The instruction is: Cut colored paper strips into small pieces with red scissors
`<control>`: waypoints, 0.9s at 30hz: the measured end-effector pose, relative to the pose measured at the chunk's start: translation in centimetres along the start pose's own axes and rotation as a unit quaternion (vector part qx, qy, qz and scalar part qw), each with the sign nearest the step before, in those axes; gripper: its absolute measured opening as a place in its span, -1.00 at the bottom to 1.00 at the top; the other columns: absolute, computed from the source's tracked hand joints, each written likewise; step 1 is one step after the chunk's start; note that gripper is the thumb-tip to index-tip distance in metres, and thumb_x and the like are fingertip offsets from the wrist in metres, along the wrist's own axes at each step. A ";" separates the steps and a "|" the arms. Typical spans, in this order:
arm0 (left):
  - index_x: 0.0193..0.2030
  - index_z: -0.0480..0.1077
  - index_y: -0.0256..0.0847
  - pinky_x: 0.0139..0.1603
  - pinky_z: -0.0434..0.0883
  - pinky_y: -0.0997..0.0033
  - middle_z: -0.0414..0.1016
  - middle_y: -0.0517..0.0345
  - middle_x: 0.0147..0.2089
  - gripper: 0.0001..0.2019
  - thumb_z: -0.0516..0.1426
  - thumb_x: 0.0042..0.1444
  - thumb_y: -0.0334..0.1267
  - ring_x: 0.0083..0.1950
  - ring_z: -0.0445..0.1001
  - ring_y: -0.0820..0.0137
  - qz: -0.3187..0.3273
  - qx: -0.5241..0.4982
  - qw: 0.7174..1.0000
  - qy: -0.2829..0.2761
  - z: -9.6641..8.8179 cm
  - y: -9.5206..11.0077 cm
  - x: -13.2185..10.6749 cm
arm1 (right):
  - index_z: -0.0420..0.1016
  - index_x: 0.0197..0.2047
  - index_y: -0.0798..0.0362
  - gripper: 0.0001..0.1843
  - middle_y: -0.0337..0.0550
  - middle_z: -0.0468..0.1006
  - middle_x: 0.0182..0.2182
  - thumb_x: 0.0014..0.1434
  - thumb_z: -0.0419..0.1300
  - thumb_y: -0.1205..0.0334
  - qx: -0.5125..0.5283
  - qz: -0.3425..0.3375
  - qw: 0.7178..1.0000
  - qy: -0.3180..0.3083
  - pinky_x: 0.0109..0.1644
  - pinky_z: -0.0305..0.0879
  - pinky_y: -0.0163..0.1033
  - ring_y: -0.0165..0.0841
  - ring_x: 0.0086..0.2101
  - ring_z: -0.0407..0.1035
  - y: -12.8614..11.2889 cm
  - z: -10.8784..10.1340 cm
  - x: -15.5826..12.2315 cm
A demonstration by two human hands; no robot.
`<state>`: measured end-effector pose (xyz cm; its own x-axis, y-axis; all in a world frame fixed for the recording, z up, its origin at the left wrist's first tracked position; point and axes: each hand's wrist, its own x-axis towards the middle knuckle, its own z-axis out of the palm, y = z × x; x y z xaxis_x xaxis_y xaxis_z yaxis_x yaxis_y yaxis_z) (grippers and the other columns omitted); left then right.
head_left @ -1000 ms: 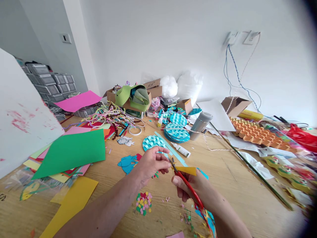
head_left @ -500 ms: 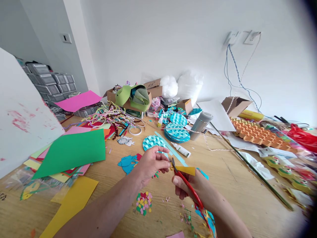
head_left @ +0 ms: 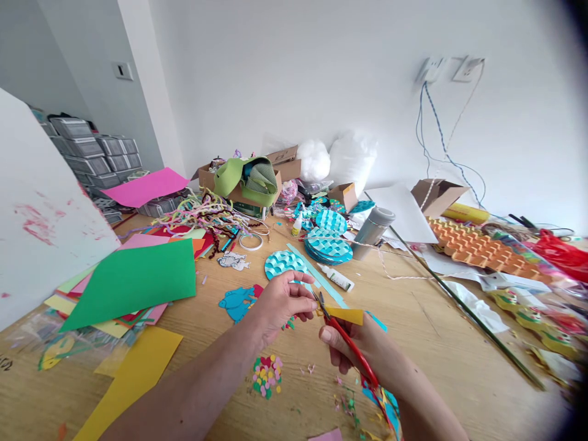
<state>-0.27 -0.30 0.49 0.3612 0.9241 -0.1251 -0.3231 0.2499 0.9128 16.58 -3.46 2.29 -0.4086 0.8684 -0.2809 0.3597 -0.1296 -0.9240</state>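
Near the middle of the desk, my right hand (head_left: 351, 343) is closed round red-handled scissors (head_left: 353, 349), their dark blades pointing up and left. A yellow paper strip (head_left: 346, 315) sticks out to the right of the blades, in front of my right hand's fingers. My left hand (head_left: 285, 303) pinches at the blade tips, with a small bit of yellow paper at its fingertips. Below my hands lies a pile of coloured paper dots (head_left: 266, 375). Blue paper fish (head_left: 236, 303) lie left of my left hand, partly covered by it.
A glue bottle (head_left: 336, 277) lies beyond my hands, near woven blue discs (head_left: 328, 242) and a grey flask (head_left: 374, 229). Green paper (head_left: 138, 282) tops a stack on the left. A long green stick (head_left: 468, 309) crosses the right side. Paper scraps (head_left: 349, 404) litter the front.
Both hands stay almost in place. The scissors and yellow strip have shifted very slightly; nothing has been let go.
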 end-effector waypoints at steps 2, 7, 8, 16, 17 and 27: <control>-0.13 0.32 -0.26 -0.39 0.28 0.42 0.43 0.24 -0.44 -0.55 0.29 -0.24 -0.35 -0.49 0.39 0.49 -0.002 0.000 1.000 -0.004 0.0 0.0 0.0 | 0.31 -0.49 0.09 -0.54 -0.36 0.34 -0.68 -0.06 0.32 -0.14 0.000 0.000 1.000 0.000 -0.63 0.20 -0.44 -0.52 -0.68 0.25 0.1 -0.1 0.1; -0.13 0.31 -0.27 -0.39 0.28 0.42 0.41 0.25 -0.44 -0.56 0.27 -0.22 -0.37 -0.48 0.39 0.49 0.005 -0.006 1.000 -0.004 -0.1 -0.2 0.1 | 0.29 -0.48 0.09 -0.54 -0.35 0.37 -0.69 -0.04 0.31 -0.14 -0.009 0.001 1.000 0.000 -0.63 0.19 -0.44 -0.54 -0.71 0.24 0.5 -0.2 0.2; -0.12 0.31 -0.27 -0.38 0.28 0.41 0.41 0.25 -0.44 -0.56 0.27 -0.22 -0.38 -0.48 0.39 0.49 0.007 -0.005 1.000 -0.004 -0.1 -0.2 0.1 | 0.29 -0.48 0.09 -0.54 -0.35 0.36 -0.69 -0.04 0.31 -0.14 -0.008 0.000 1.000 -0.001 -0.63 0.19 -0.44 -0.54 -0.71 0.24 0.6 -0.2 0.2; -0.12 0.30 -0.28 -0.39 0.28 0.43 0.41 0.25 -0.44 -0.57 0.24 -0.21 -0.39 -0.48 0.38 0.51 -0.001 0.014 1.000 -0.002 0.1 0.2 -0.1 | 0.30 -0.49 0.10 -0.52 -0.34 0.38 -0.69 -0.05 0.30 -0.17 -0.010 -0.006 1.000 0.009 -0.64 0.20 -0.45 -0.53 -0.69 0.27 1.1 -0.1 0.3; -0.12 0.30 -0.28 -0.40 0.28 0.43 0.41 0.25 -0.44 -0.57 0.24 -0.21 -0.39 -0.48 0.37 0.51 -0.002 0.015 1.000 -0.001 0.1 0.2 -0.1 | 0.30 -0.50 0.10 -0.52 -0.34 0.37 -0.69 -0.05 0.30 -0.17 -0.012 -0.006 1.000 0.012 -0.64 0.19 -0.45 -0.54 -0.70 0.26 1.1 -0.1 0.2; -0.11 0.30 -0.28 -0.40 0.29 0.44 0.41 0.26 -0.45 -0.56 0.24 -0.21 -0.40 -0.48 0.37 0.51 0.001 0.019 1.000 0.000 0.1 0.4 -0.1 | 0.27 -0.53 0.09 -0.52 -0.32 0.38 -0.70 -0.05 0.29 -0.16 -0.043 0.029 0.999 0.003 -0.65 0.15 -0.45 -0.52 -0.70 0.27 0.5 -0.3 -0.1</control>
<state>-0.37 -0.35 0.87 0.3614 0.9243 -0.1230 -0.2900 0.2368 0.9273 17.02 -3.42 1.97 -0.3801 0.8637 -0.3310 0.4525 -0.1385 -0.8809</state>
